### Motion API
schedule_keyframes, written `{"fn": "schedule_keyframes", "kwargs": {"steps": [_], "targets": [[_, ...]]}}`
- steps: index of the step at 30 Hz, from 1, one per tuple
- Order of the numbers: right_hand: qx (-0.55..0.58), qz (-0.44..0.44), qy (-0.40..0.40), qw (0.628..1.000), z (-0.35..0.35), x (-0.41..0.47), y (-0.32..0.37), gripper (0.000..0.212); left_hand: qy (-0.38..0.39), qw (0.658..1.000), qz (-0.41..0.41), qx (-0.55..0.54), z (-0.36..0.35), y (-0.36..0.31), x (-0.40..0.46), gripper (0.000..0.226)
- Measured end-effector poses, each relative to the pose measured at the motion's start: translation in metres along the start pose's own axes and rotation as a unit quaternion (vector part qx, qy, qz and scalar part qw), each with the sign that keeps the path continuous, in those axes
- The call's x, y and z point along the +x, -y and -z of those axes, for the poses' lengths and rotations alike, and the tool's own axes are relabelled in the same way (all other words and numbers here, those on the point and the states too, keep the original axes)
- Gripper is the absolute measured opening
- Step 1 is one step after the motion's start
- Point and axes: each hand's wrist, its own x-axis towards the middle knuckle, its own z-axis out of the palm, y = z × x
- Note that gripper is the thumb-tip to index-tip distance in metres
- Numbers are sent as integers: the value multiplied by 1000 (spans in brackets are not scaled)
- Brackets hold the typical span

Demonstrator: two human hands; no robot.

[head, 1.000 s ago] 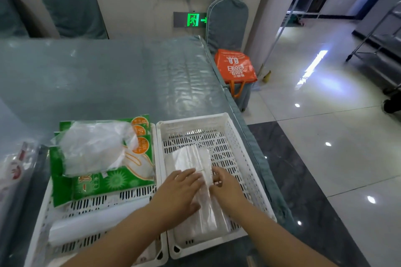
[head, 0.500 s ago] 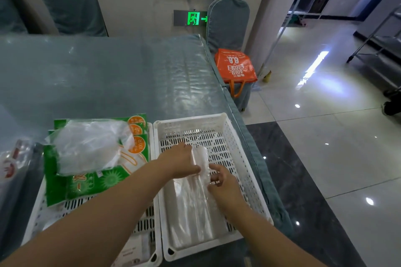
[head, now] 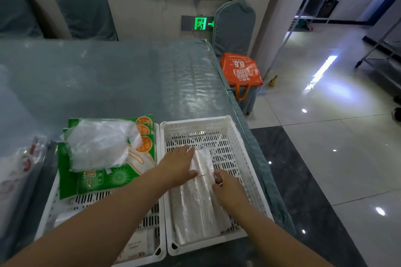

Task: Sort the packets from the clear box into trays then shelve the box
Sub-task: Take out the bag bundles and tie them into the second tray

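Two white perforated trays sit side by side at the table's near edge. A long stack of clear plastic packets (head: 195, 208) lies lengthwise in the right tray (head: 236, 136). My left hand (head: 180, 165) presses flat on the stack's far end, fingers straight. My right hand (head: 227, 186) is at the stack's right edge with its fingers curled, pinching the plastic. The left tray (head: 91, 199) holds green printed packets (head: 108, 178) with a crumpled clear bag (head: 97, 145) on top. The clear box (head: 13, 180) stands at the far left, red-marked packets inside.
The grey table (head: 108, 76) under a plastic cover stretches away beyond the trays. An orange bag (head: 240, 69) sits on a covered chair off the table's right edge. Glossy floor lies to the right, with a metal rack (head: 382, 58) at the far right.
My left hand slid from the packet's middle up to its far end. My right hand went from lying flat to curling at the packet's right edge. The packet shifted slightly toward me.
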Motion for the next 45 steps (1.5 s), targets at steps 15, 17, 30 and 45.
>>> {"fn": "schedule_keyframes", "kwargs": {"steps": [15, 17, 30, 45], "targets": [[-2, 199, -89, 976, 0, -15, 166, 12, -208, 971, 0, 116, 121, 61, -124, 33], [23, 227, -68, 971, -12, -22, 204, 12, -215, 967, 27, 136, 140, 87, -156, 30], [21, 418, 10, 908, -142, -81, 405, 14, -301, 928, 182, 120, 203, 313, -361, 26], [-521, 452, 380, 616, -352, -78, 505, 46, -202, 960, 127, 143, 163, 497, -434, 35]]}}
